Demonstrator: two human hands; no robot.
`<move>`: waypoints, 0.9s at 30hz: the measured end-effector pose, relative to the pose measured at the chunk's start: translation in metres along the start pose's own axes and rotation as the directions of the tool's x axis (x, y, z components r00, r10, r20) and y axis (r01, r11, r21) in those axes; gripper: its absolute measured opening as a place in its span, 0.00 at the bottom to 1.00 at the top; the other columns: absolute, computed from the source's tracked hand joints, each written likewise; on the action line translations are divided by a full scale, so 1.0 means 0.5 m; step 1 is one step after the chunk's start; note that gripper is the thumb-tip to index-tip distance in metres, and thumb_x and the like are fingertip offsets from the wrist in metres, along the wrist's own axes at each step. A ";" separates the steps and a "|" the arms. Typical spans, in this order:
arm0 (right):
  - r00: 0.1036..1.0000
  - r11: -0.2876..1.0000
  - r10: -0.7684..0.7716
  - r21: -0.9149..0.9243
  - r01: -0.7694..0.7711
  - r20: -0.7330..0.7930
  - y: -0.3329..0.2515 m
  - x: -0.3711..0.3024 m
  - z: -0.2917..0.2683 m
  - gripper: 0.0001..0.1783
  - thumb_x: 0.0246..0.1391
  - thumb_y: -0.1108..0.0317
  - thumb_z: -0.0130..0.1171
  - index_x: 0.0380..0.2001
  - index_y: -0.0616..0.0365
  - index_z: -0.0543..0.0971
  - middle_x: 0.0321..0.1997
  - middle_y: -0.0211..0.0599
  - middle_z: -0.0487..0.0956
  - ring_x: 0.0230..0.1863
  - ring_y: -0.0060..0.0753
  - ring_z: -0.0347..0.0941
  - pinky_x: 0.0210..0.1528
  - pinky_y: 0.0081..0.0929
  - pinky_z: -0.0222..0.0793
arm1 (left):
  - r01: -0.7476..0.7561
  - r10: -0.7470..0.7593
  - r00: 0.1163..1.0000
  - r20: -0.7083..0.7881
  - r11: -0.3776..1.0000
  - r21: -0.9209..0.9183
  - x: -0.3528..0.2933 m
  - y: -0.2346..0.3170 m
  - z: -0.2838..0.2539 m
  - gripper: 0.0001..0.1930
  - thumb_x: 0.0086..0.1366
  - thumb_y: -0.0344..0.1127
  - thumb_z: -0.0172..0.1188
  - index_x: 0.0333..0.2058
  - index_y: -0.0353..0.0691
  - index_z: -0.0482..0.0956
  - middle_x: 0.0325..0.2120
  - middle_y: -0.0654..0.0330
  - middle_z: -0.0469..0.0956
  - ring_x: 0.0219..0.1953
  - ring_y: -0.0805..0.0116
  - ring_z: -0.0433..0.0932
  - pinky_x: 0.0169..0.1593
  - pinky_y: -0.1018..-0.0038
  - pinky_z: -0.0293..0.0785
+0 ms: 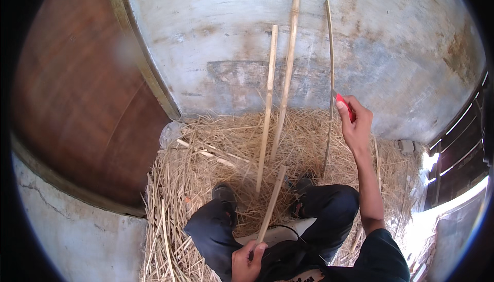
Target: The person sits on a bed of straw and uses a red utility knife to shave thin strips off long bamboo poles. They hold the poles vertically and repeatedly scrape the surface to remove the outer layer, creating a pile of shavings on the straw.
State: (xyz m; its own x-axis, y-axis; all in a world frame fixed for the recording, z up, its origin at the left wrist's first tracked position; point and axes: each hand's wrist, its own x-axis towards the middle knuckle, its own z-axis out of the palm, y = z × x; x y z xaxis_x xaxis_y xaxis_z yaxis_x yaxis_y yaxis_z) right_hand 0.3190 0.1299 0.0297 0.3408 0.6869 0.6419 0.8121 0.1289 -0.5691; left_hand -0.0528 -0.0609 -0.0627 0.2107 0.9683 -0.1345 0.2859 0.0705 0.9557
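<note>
My left hand [248, 262], low in the view near my lap, is closed around the lower end of a short, pale wooden stick [271, 204], which points up and away from me. On the right, my outstretched right hand [356, 123] grips a red-handled knife [346, 108]. Its short blade lies beside a thin, dark-edged stick [331, 45] leaning on the wall; I cannot tell whether they touch. Two thicker pale sticks, a shorter one [270, 86] and a longer one [288, 60], lean on the wall left of it.
Straw-like shavings [206, 127] cover the floor around my feet, with loose strips [208, 153] among them. Ahead rises a stained whitish wall [401, 40]. A brown door-like panel [77, 76] stands at left, dark slats [458, 143] at right. A crumpled clear plastic piece [170, 134] sits by the corner.
</note>
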 end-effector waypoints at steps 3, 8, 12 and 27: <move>0.988 0.998 -0.028 0.054 0.020 0.154 -0.035 -0.046 0.004 0.15 0.69 0.57 0.66 0.46 0.57 0.86 0.21 0.34 0.76 0.22 0.21 0.69 0.26 0.28 0.63 | 0.020 -0.020 0.999 -0.048 1.000 -0.003 0.011 0.012 -0.010 0.18 0.80 0.44 0.60 0.48 0.33 0.85 0.31 0.53 0.84 0.35 0.70 0.79 0.41 0.67 0.77; 0.895 0.925 -0.067 0.364 -0.110 0.442 -0.106 -0.137 0.024 0.16 0.65 0.61 0.72 0.50 0.57 0.86 0.24 0.32 0.79 0.25 0.17 0.72 0.30 0.25 0.66 | -0.061 0.062 0.995 -0.074 0.998 0.017 0.071 0.015 -0.007 0.14 0.78 0.39 0.63 0.47 0.32 0.86 0.25 0.63 0.81 0.28 0.79 0.74 0.32 0.75 0.71; 0.725 0.645 -0.064 0.583 -0.494 0.686 -0.137 -0.182 0.049 0.16 0.66 0.65 0.71 0.53 0.59 0.85 0.32 0.27 0.84 0.34 0.13 0.77 0.38 0.21 0.73 | -0.065 0.066 0.997 -0.040 0.997 0.031 0.089 0.038 -0.006 0.13 0.73 0.36 0.69 0.52 0.37 0.88 0.20 0.64 0.78 0.21 0.80 0.67 0.25 0.76 0.63; 0.924 0.631 -0.045 0.728 -0.269 0.380 -0.124 -0.180 0.044 0.16 0.71 0.61 0.67 0.51 0.63 0.82 0.34 0.27 0.80 0.33 0.19 0.73 0.40 0.24 0.71 | -0.073 0.064 0.975 0.212 0.997 0.035 0.044 -0.033 -0.049 0.14 0.72 0.32 0.68 0.52 0.35 0.82 0.26 0.60 0.80 0.28 0.75 0.76 0.37 0.75 0.74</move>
State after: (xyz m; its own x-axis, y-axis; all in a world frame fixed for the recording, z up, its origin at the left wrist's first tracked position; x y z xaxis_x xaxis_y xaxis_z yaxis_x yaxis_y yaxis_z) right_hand 0.2273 0.0760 -0.0041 0.0982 0.9008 0.4231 0.0755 0.4172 -0.9057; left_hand -0.0758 -0.0350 -0.0748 0.4218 0.8979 -0.1258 0.3027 -0.0087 0.9530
